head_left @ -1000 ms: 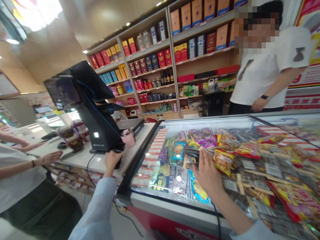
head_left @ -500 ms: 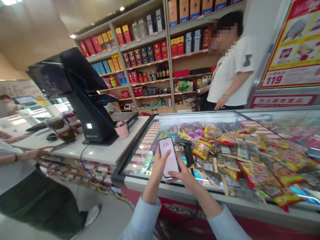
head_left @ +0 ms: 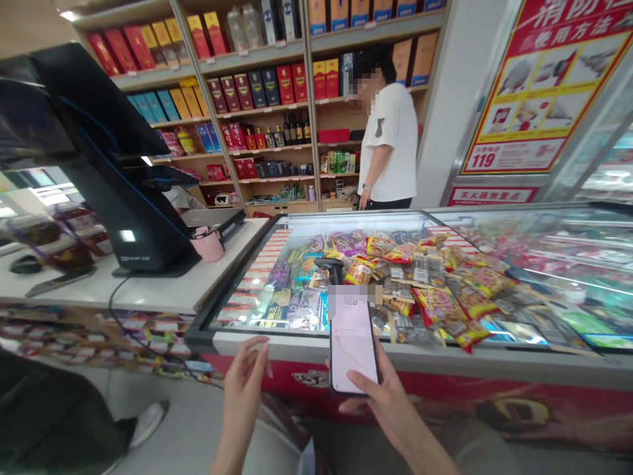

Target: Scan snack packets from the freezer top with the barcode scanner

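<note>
In my right hand [head_left: 383,389] is a smartphone [head_left: 352,353], held upright with its lit, pale screen toward me and my thumb lying over the lower part. Part of the screen's top is blurred out. My left hand [head_left: 247,369] is off to the left of the phone, touching nothing, its fingers loosely curled and apart. Just beyond the phone, a black handheld barcode scanner [head_left: 331,266] stands on the glass top of the freezer [head_left: 306,342]. Snack bags [head_left: 438,305] in red and yellow lie to the right of it.
On the left counter [head_left: 168,293] stand a black checkout terminal [head_left: 133,198] and a pink cup [head_left: 208,244]. A cable [head_left: 113,307] hangs down from that counter. Behind the freezer, a person in a white shirt [head_left: 390,142] stands by shelves of boxed goods [head_left: 264,90]. Another person's shoe [head_left: 148,422] shows at lower left.
My left hand has let go of the phone and moved left. My right hand has drawn the phone lower and closer. The view has turned right, and the person behind the freezer has turned.
</note>
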Demonstrator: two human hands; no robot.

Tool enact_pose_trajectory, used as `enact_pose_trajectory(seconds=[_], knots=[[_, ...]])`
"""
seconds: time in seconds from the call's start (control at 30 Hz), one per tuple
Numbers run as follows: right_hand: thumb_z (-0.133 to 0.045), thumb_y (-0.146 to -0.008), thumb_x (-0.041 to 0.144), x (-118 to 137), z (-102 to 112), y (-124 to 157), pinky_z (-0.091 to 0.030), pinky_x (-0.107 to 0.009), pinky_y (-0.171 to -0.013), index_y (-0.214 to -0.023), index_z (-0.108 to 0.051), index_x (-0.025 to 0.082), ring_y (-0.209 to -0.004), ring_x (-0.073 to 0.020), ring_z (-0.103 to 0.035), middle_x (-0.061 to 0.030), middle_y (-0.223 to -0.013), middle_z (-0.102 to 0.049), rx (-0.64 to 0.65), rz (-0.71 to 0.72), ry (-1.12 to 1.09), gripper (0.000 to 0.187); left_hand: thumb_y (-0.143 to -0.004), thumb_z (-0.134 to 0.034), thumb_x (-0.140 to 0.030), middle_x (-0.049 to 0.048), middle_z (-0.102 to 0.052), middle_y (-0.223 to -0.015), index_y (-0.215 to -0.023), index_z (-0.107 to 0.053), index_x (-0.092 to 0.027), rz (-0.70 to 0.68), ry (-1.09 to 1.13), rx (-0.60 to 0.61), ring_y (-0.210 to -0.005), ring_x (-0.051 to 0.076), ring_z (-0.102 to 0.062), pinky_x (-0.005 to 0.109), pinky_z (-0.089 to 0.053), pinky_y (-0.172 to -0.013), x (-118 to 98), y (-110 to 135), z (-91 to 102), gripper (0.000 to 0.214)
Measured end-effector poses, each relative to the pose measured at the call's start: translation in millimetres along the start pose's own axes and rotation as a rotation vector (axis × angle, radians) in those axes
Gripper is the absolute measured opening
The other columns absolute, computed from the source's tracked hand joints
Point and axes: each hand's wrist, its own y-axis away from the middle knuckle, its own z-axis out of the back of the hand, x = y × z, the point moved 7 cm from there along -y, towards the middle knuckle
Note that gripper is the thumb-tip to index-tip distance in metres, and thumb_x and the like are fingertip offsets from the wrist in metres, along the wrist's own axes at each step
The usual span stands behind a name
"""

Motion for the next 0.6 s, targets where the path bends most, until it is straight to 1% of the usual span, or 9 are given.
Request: enact_pose_trajectory(seconds=[0.07, 0.1, 0.13, 0.2, 0.27, 0.33, 0.4, 0.47, 0.6], knots=[[-0.086, -0.063, 0.028, -6.8, 12.9, 22.7, -0.061, -0.038, -0.049, -0.15, -0.019, 0.035, -0.09, -0.0314, -0.068, -0.01, -0.117, -0.067, -0.05, -0.04, 0.015, 0.11, -0.065, -0.067, -0.064, 0.0035, -0.071, -0.083, -0.119, -0.057, -0.027, -0.035, -0.098, -0.085, -0.083, 0.024, -0.066, 0.027, -0.049, -0.059, 12.9, 18.6, 28.5, 0.066], [-0.086, -0.063, 0.029, -9.9, 17.9, 33.4, -0.061, -0.039, -0.049, -0.15, -0.016, 0.034, -0.089, -0.0317, -0.068, -0.0101, -0.115, -0.068, -0.065, -0.054, 0.018, 0.113, -0.06, -0.07, -0.064, 0.0056, -0.071, -0.1, -0.124, -0.054, -0.029, -0.025, -0.146, -0.129, -0.097, 0.027, -0.065, 0.027, -0.049, -0.058, 21.7, 28.3, 41.4, 0.075], [-0.087, -0.063, 0.03, -13.0, 21.4, 42.9, -0.061, -0.039, -0.049, -0.151, -0.012, 0.034, -0.089, -0.0322, -0.068, -0.0103, -0.113, -0.069, -0.071, -0.065, 0.014, 0.115, -0.055, -0.071, -0.067, 0.0064, -0.071, -0.106, -0.122, -0.056, -0.03, -0.01, -0.18, -0.181, -0.102, 0.029, -0.064, 0.028, -0.05, -0.057, 31.1, 38.1, 53.1, 0.078], [-0.086, -0.064, 0.031, -19.7, 24.2, 57.1, -0.06, -0.038, -0.049, -0.152, -0.004, 0.032, -0.092, -0.0333, -0.068, -0.0109, -0.108, -0.071, -0.06, -0.08, -0.015, 0.12, -0.054, -0.069, -0.07, 0.0056, -0.073, -0.092, -0.105, -0.066, -0.028, 0.06, -0.264, -0.138, -0.094, 0.031, -0.066, 0.032, -0.052, -0.061, 52.7, 54.1, 58.4, 0.066], [-0.086, -0.065, 0.032, -26.8, 22.6, 63.5, -0.06, -0.037, -0.049, -0.152, 0.0, 0.031, -0.095, -0.0343, -0.068, -0.0113, -0.105, -0.072, -0.024, -0.085, -0.052, 0.123, -0.062, -0.062, -0.072, 0.0036, -0.068, -0.064, -0.085, -0.071, -0.025, 0.113, -0.305, 0.007, -0.076, 0.029, -0.068, 0.034, -0.053, -0.065, 70.1, 65.0, 43.2, 0.053], [-0.086, -0.065, 0.029, -33.2, 19.3, 62.9, -0.059, -0.036, -0.048, -0.152, -0.001, 0.031, -0.097, -0.0347, -0.068, -0.0112, -0.105, -0.072, 0.02, -0.077, -0.083, 0.121, -0.069, -0.059, -0.069, 0.0018, -0.063, -0.055, -0.085, -0.072, -0.023, 0.1, -0.265, 0.103, -0.066, 0.026, -0.066, 0.035, -0.054, -0.066, 74.4, 70.1, 17.4, 0.05], [-0.085, -0.066, 0.026, -38.1, 15.3, 57.8, -0.059, -0.034, -0.047, -0.152, -0.003, 0.032, -0.097, -0.0346, -0.068, -0.011, -0.105, -0.072, 0.069, -0.075, -0.115, 0.118, -0.069, -0.065, -0.062, 0.0043, -0.073, -0.083, -0.11, -0.065, -0.024, 0.017, -0.151, 0.013, -0.078, 0.024, -0.068, 0.035, -0.055, -0.07, 63.0, 69.8, -3.2, 0.056], [-0.083, -0.067, 0.026, -40.2, 10.8, 51.9, -0.059, -0.035, -0.048, -0.151, -0.006, 0.031, -0.096, -0.0348, -0.069, -0.0119, -0.107, -0.071, 0.123, -0.086, -0.168, 0.114, -0.074, -0.065, -0.055, 0.0085, -0.068, -0.115, -0.124, -0.056, -0.024, -0.082, -0.037, -0.042, -0.102, 0.024, -0.066, 0.035, -0.054, -0.085, 44.3, 69.8, -23.8, 0.06], [-0.076, -0.072, 0.03, -32.9, 4.0, 43.5, -0.06, -0.041, -0.052, -0.15, -0.013, 0.031, -0.097, -0.0364, -0.068, -0.0141, -0.116, -0.068, 0.214, -0.116, -0.249, 0.101, -0.091, -0.048, -0.042, 0.0092, -0.059, -0.131, -0.13, -0.05, -0.025, -0.245, -0.081, 0.019, -0.122, 0.022, -0.055, 0.04, -0.042, -0.105, 8.7, 69.5, -48.3, 0.043]])
